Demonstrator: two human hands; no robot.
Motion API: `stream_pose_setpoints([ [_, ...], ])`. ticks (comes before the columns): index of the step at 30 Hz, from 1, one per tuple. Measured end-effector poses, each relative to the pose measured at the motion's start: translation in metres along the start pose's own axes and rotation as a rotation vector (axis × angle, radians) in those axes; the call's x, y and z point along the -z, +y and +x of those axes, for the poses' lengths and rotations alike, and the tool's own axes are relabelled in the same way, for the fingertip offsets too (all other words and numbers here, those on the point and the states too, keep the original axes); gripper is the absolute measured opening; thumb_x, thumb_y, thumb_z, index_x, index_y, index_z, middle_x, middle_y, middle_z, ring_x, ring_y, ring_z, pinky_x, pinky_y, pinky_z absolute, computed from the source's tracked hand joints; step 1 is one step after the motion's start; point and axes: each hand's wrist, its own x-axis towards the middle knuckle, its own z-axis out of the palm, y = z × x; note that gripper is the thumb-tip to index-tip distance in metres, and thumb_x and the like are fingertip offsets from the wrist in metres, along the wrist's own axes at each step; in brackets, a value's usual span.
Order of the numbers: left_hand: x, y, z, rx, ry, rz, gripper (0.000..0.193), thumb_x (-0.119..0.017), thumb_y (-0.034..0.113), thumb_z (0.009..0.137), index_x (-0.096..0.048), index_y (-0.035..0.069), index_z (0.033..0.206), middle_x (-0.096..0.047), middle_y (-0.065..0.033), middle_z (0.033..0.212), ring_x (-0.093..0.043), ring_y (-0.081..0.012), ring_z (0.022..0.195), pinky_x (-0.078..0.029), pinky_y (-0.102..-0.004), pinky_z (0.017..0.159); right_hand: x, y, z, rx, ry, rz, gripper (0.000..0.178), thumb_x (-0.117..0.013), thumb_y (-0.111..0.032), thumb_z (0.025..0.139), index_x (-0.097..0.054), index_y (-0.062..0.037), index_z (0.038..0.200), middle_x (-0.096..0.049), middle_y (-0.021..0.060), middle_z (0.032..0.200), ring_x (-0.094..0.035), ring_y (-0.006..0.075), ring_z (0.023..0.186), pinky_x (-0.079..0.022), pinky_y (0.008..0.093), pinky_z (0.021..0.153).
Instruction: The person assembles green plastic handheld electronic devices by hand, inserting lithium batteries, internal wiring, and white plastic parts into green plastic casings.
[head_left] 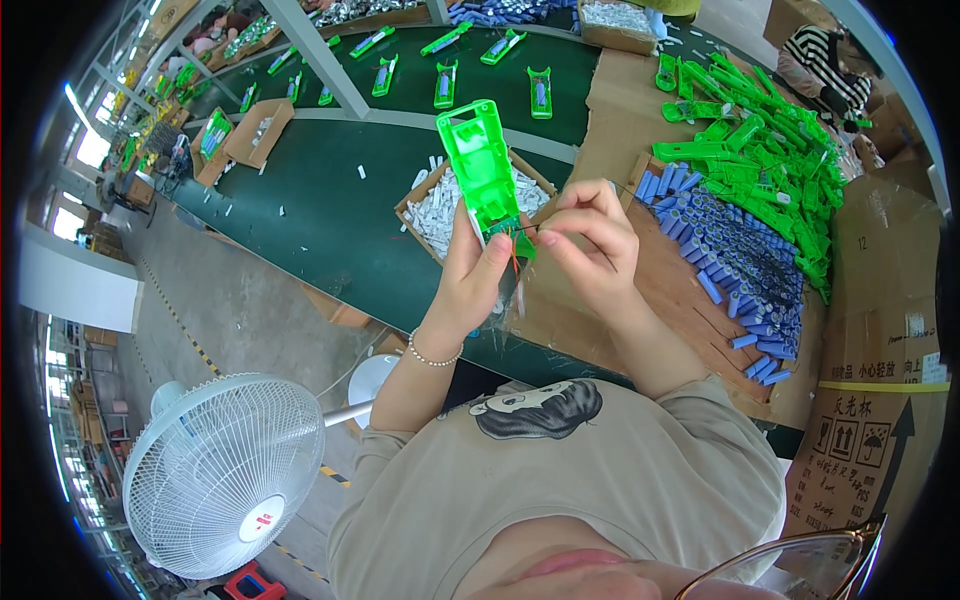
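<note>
My left hand (474, 268) grips the lower end of a bright green plastic housing (485, 165), its open side with moulded compartments facing up. At that end sits a small green circuit board (504, 228), with thin red and orange wires (516, 254) hanging below it. A thin dark wire (530, 228) runs from the board to my right hand (598, 240), whose thumb and forefinger are pinched on it. Just behind the housing stands a cardboard box of small white parts (436, 215). To the right of my right hand lie many blue cylindrical battery cells (728, 245).
Green housings (760, 140) are heaped at the back right. More housings with cells (445, 85) lie spaced along the dark green bench behind. A large carton (880, 300) stands close on the right, a white fan (225, 475) at the lower left. Another person (825, 70) is at the far right.
</note>
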Motion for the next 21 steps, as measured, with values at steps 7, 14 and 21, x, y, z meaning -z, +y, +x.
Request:
stream_pose_setpoints([
  [7,-0.002,0.0,-0.003,0.034,0.011,0.042,0.048,-0.044,0.028,0.098,-0.028,0.0,0.134,-0.05,-0.0101,0.112,-0.05,-0.0158,0.101,-0.043,-0.03,0.087,-0.009,-0.003,0.0,0.13,-0.029,-0.145,0.018,-0.073,0.0,0.07,-0.067,-0.0046,0.086,-0.053,0.0116,0.1,-0.053,0.0212,0.087,-0.045,0.0312,0.073],
  [14,0.0,-0.01,-0.007,-0.113,0.122,-0.03,0.055,-0.034,0.043,0.099,-0.027,0.001,0.134,-0.054,-0.0154,0.11,-0.059,-0.0238,0.098,-0.05,-0.0367,0.082,-0.025,0.011,-0.025,-0.749,0.132,0.991,0.052,-0.068,-0.003,0.081,-0.043,-0.0036,0.127,-0.054,0.0129,0.117,-0.054,0.0201,0.11,-0.042,0.0344,0.094],
  [21,0.015,-0.01,-0.005,-0.025,0.118,-0.094,0.051,-0.035,0.038,0.1,-0.026,0.001,0.134,-0.051,-0.0131,0.115,-0.057,-0.0213,0.102,-0.047,-0.0361,0.089,-0.019,0.008,-0.059,-1.04,-0.548,1.078,0.048,-0.07,-0.002,0.077,-0.051,-0.0017,0.121,-0.058,0.0135,0.116,-0.06,0.0208,0.103,-0.045,0.0358,0.093],
])
